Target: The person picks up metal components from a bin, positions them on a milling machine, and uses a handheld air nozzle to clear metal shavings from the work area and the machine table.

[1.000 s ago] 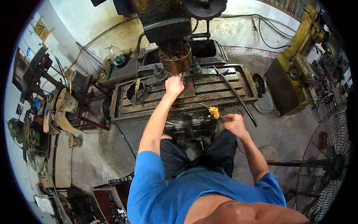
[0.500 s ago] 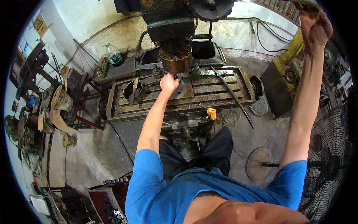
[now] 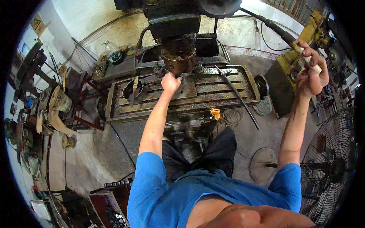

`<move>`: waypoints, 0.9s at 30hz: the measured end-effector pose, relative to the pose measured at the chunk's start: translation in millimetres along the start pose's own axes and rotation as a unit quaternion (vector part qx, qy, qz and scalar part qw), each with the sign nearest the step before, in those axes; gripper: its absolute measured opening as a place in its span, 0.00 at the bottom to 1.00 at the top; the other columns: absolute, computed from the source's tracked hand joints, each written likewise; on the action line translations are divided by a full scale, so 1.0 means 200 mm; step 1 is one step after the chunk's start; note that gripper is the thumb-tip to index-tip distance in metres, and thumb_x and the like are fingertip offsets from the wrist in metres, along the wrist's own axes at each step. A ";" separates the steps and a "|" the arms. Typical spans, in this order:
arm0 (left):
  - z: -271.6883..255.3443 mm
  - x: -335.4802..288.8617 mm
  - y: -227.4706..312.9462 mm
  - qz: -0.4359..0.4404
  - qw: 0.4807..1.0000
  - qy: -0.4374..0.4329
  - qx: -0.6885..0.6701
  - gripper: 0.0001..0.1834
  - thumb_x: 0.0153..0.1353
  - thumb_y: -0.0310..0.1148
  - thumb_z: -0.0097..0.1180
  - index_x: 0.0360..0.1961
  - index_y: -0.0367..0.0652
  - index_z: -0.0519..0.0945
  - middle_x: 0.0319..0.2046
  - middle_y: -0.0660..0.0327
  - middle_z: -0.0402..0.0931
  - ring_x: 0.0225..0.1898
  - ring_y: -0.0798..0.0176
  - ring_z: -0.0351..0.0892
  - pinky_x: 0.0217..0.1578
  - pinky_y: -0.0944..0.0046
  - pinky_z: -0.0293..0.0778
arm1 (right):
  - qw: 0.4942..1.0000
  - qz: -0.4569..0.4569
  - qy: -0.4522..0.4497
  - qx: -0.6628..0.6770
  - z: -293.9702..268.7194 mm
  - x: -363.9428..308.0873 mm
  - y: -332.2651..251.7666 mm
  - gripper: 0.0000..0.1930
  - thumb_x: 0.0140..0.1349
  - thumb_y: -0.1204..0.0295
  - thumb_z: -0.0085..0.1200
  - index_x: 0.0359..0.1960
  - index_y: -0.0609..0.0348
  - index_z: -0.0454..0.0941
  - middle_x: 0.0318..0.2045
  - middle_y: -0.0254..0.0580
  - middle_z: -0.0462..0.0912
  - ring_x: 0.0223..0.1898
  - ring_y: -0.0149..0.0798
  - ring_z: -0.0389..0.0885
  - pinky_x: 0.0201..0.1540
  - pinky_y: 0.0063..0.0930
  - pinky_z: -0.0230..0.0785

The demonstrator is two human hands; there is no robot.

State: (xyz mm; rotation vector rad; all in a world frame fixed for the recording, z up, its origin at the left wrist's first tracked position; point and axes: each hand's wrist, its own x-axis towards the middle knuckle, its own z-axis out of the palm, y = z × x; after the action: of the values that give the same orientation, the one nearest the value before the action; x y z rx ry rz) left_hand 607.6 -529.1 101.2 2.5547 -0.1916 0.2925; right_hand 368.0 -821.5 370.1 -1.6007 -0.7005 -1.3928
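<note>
Dark machine (image 3: 171,23) ahead, my right hand (image 3: 312,72) on its long lever (image 3: 270,25), left hand (image 3: 171,83) low under its spindle (image 3: 178,59).
The slotted, chip-strewn metal table (image 3: 228,97) spreads around the left fingers; the round, rust-brown spindle is just above them. Beyond them, leftward, a clear plastic bottle (image 3: 110,47) wears a green label (image 3: 115,56) with pale print. Right fingers curl around the lever's pale cylindrical grip (image 3: 318,69); the left look bent inward, but I can't tell whether they grip anything.
</note>
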 end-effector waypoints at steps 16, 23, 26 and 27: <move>-0.27 -0.13 -0.16 0.145 0.987 0.067 0.019 0.20 0.47 0.42 0.60 0.38 0.40 0.77 0.25 0.51 0.77 0.30 0.49 0.77 0.30 0.56 0.73 | 0.999 0.016 0.029 0.044 0.04 -0.26 0.04 0.07 0.34 0.78 0.39 0.20 0.63 0.62 0.30 0.53 0.73 0.48 0.59 0.69 0.57 0.57 0.49; -0.77 -0.42 -0.54 0.046 0.967 0.165 0.188 0.25 0.53 0.46 0.53 0.51 0.50 0.69 0.28 0.53 0.76 0.27 0.47 0.77 0.26 0.53 0.72 | 0.997 0.009 0.061 0.049 0.04 -0.26 0.05 0.08 0.39 0.72 0.46 0.20 0.61 0.62 0.31 0.52 0.73 0.47 0.57 0.71 0.55 0.54 0.52; -0.73 -0.41 -0.71 0.070 0.965 0.036 0.252 0.25 0.53 0.44 0.52 0.52 0.48 0.69 0.27 0.53 0.76 0.27 0.48 0.77 0.26 0.53 0.72 | 0.996 0.014 0.058 0.064 0.08 -0.22 0.05 0.07 0.39 0.73 0.45 0.20 0.62 0.63 0.31 0.51 0.74 0.47 0.57 0.70 0.55 0.54 0.53; -0.72 -0.40 -0.70 0.066 0.966 0.016 0.250 0.22 0.54 0.42 0.52 0.49 0.45 0.72 0.27 0.51 0.77 0.28 0.47 0.77 0.28 0.52 0.72 | 0.996 0.020 0.057 0.066 0.08 -0.21 0.04 0.07 0.39 0.73 0.45 0.21 0.62 0.63 0.31 0.51 0.74 0.47 0.57 0.70 0.55 0.54 0.53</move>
State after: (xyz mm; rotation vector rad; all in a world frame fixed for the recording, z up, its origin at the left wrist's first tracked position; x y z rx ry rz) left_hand 533.3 -327.3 127.6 3.0386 -0.3093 0.4850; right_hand 373.3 -805.9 327.6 -1.4132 -0.6752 -1.3687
